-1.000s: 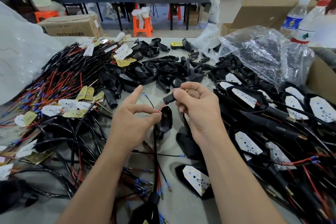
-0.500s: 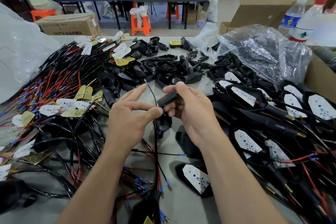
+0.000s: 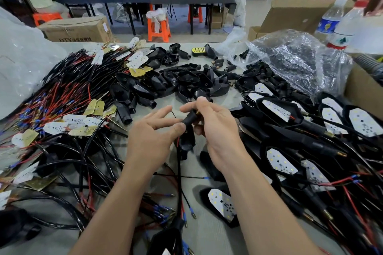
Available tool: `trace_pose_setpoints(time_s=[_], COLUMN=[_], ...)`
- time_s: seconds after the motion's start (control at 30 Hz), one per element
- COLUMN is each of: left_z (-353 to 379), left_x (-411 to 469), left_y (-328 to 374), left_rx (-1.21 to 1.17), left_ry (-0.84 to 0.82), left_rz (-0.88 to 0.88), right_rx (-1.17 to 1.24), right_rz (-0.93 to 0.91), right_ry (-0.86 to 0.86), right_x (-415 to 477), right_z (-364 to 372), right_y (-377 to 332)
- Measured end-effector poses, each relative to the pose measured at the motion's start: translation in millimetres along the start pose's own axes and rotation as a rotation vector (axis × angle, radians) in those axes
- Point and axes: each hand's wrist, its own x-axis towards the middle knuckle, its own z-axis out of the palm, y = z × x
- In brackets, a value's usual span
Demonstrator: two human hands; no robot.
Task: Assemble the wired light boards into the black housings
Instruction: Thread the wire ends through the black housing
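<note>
Over mid-table, the right hand (image 3: 217,130) pinches a black housing (image 3: 187,141) by its stem, the left hand (image 3: 151,141) loose-fingered, thumb against it. Plenty done, by the look: fitted units (image 3: 277,107) piled right. Loose wired boards (image 3: 74,120) and empty housings (image 3: 192,80) wait.

The table (image 3: 209,236) carries wired light boards (image 3: 74,119), black housings (image 3: 192,78) and a plastic bag (image 3: 294,62).
</note>
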Motion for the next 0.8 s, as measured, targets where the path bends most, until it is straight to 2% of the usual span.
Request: trace_pose_setpoints(time_s=[0.07,0.13,0.3,0.37,0.47,0.53,0.8], left_z=[2,6,3,4,5,4,6], left_x=[-1,-2,0,-1,-3,-2,-8], left_y=[-1,-1,1,1,3,3,12], left_rx=[-0.037,-0.076,-0.03,-0.032,-0.05,-0.069,0.036], left_ry=[-0.101,-0.124,-0.023,-0.011,0.006,0.018,0.019], left_rz=[0.01,0.012,-0.018,0.002,0.026,0.03,0.03], right_rx=[0.039,0.057,0.315,0.292,0.118,0.077,0.23], right_rz=[0.005,0.002,-0.051,-0.039,-0.007,-0.017,-0.094], right_ry=[-0.068,-0.085,0.161,0.144,-0.003,-0.032,0.15], right_x=[-1,-1,5,4,-1,-3,-2], right_z=[-2,-3,-8,-8,-1,2,5], right_y=[-1,-2,-4,-3,0,0,0])
